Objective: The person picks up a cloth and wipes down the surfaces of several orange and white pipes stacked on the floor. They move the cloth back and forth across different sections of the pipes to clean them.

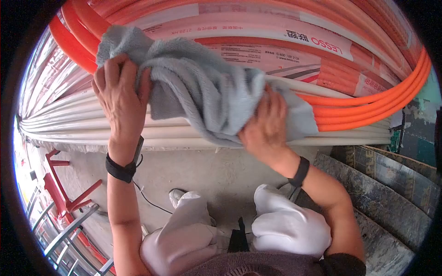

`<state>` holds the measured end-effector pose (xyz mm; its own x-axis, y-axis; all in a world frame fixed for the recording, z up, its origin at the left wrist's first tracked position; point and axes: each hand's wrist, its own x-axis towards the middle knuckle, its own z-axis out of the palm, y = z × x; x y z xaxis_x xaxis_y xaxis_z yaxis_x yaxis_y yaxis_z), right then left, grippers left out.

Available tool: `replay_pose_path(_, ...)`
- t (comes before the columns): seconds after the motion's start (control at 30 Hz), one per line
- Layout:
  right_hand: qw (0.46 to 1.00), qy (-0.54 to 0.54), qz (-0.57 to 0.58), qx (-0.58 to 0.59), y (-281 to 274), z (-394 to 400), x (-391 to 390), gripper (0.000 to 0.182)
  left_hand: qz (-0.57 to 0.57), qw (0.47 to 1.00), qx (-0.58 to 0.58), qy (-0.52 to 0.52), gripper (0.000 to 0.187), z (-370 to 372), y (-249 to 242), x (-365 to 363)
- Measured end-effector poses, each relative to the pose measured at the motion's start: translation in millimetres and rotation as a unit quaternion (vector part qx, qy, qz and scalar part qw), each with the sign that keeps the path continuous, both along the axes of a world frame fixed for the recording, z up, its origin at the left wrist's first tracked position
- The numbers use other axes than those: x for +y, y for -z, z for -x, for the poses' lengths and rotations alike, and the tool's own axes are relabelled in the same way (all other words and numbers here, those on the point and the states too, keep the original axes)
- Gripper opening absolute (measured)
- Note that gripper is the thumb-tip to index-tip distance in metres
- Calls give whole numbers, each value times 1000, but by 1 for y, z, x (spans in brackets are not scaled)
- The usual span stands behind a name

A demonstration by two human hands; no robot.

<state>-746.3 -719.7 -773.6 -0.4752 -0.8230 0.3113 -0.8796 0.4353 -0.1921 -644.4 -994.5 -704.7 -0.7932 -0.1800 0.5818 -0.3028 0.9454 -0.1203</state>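
A grey-blue cloth (198,87) lies bunched and wrinkled over several orange pipes (368,110). The pipes come out from under it at the upper left and on the right. My left hand (120,92) grips the cloth's left end, its fingers curled over the fabric and the thumb on the near side. Farther right, my right hand (267,122) is closed on the cloth near its right end, slightly blurred. Under the fabric, the middle stretch of the pipes is hidden.
Behind the cloth are large coils in printed plastic wrap (313,41). White pipes (60,124) run below them. Dark boards (382,198) lie at the right. A red metal frame (60,184) and a grey metal rack (69,234) stand at the left on the concrete floor (161,165).
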Motion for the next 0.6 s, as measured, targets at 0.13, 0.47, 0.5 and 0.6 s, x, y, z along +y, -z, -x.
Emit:
replay_pose_path(0.13, 995, -96, 3, 11, -17, 7, -47, 50, 13, 998, 10, -54, 26, 15, 3, -1)
replay_pose_path(0.47, 992, -119, 31, -11, -11, 16, -28, 48, -22, 997, -58, -47, 50, 16, 20, 46)
replay_pose_path(0.5, 993, -115, 24, -19, -9, 17, -20, 48, -26, 996, -67, -46, 52, 17, 21, 53)
replay_pose_path(0.6, 994, -107, -12, -17, -3, 26, 10, 52, -55, 995, -87, -17, 56, 19, 26, 76)
